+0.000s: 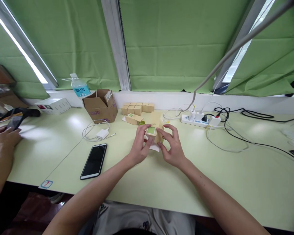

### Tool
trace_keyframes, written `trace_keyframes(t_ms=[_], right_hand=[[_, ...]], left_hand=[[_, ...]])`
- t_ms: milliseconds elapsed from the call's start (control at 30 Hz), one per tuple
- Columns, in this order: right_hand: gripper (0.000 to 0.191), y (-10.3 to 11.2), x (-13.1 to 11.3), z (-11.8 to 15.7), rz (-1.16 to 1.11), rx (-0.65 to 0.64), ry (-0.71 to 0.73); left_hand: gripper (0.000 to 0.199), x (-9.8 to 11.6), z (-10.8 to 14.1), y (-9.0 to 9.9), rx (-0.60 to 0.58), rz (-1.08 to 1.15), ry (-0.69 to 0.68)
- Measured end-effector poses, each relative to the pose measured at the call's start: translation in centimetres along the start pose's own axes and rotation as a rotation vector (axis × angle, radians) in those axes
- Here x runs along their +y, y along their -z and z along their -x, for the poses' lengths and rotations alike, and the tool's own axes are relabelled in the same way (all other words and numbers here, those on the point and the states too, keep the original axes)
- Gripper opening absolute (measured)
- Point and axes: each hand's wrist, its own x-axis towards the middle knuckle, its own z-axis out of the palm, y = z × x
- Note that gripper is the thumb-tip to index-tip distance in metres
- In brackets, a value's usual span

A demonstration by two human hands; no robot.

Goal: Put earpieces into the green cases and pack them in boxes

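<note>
Near the middle of the table, a small kraft box with a green label (151, 131) is between my two hands. My left hand (139, 146) grips its left side, thumb in front and fingers behind. On the other side, the curved fingers of my right hand (171, 145) pinch at the box's right edge. A white paper piece (154, 148) shows just below the box. Behind my hands lies an open kraft box (133, 119), and further back stand several small closed kraft boxes (138, 108) in rows.
A phone (94, 161), a white charger (102, 133) and a cardboard carton (100, 106) are on the left. To the right are a power strip (196, 121) and tangled cables. Another person's hands (8, 137) hold a device at far left.
</note>
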Motion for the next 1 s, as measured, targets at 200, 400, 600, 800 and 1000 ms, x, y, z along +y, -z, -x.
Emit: trace_keyframes(t_ms=[200, 400, 600, 800, 1000], right_hand=[[0.049, 0.8, 0.8, -0.3, -0.165, 0.031, -0.028], [0.047, 0.7, 0.8, -0.1, -0.158, 0.03, -0.024], [0.045, 0.7, 0.8, -0.1, -0.172, 0.008, -0.046], [0.045, 0.5, 0.8, -0.1, -0.155, 0.039, 0.016], [0.038, -0.2, 0.8, 0.2, -0.161, 0.121, -0.052]], left_hand=[[0.048, -0.9, 0.0, 0.8, -0.071, 0.19, -0.065], [0.053, -1.1, 0.4, 0.5, -0.09, 0.153, -0.063], [0.049, -0.8, 0.4, 0.0, -0.062, 0.175, -0.043], [0.039, -1.1, 0.6, -0.6, 0.041, 0.113, -0.104], [0.039, -1.4, 1.0, -1.5, 0.082, 0.059, -0.147]])
